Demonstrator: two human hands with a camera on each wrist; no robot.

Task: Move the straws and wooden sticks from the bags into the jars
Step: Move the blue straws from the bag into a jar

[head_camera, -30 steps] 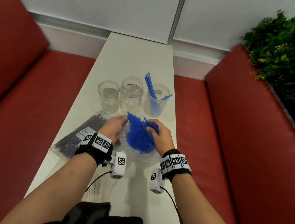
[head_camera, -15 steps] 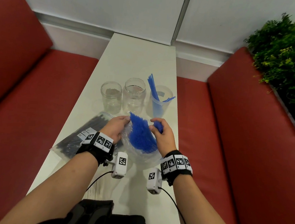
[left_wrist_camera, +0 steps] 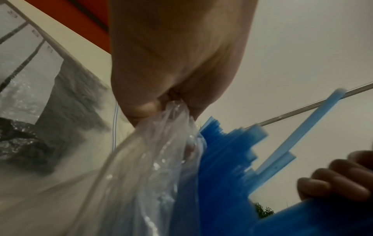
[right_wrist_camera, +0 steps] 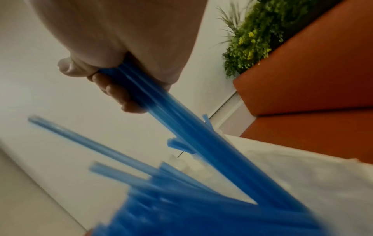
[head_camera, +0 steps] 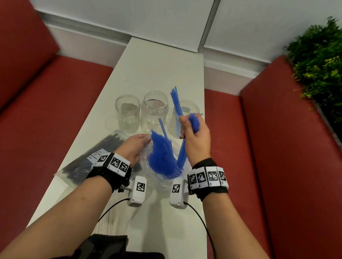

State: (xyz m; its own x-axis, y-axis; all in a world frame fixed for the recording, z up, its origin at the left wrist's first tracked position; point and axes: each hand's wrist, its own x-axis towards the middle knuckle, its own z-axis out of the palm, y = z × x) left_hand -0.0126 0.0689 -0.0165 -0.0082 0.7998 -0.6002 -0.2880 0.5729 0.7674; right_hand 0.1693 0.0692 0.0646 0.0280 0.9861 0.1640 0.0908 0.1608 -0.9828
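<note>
A clear plastic bag (head_camera: pixel 158 179) full of blue straws (head_camera: pixel 162 155) stands on the white table (head_camera: pixel 160 67) between my hands. My left hand (head_camera: pixel 136 147) pinches the bag's rim (left_wrist_camera: pixel 171 115). My right hand (head_camera: pixel 194 135) grips a bunch of blue straws (right_wrist_camera: pixel 161 102) raised partly out of the bag, their lower ends still at its mouth. Three clear jars stand behind: the left jar (head_camera: pixel 127 113) and middle jar (head_camera: pixel 154 111) hold no straws, the right jar (head_camera: pixel 185 110) holds a few blue straws (head_camera: pixel 175 100). A bag of dark sticks (head_camera: pixel 94 156) lies at the left.
Red bench seats (head_camera: pixel 45 109) flank the narrow table on both sides. A green plant (head_camera: pixel 330 66) stands at the right rear. A white wall closes the far end. Cables run from the wrist cameras toward my body.
My right hand has risen and moved toward the right jar, drawing a bunch of blue straws up out of the bag. My left hand stays on the bag's rim.
</note>
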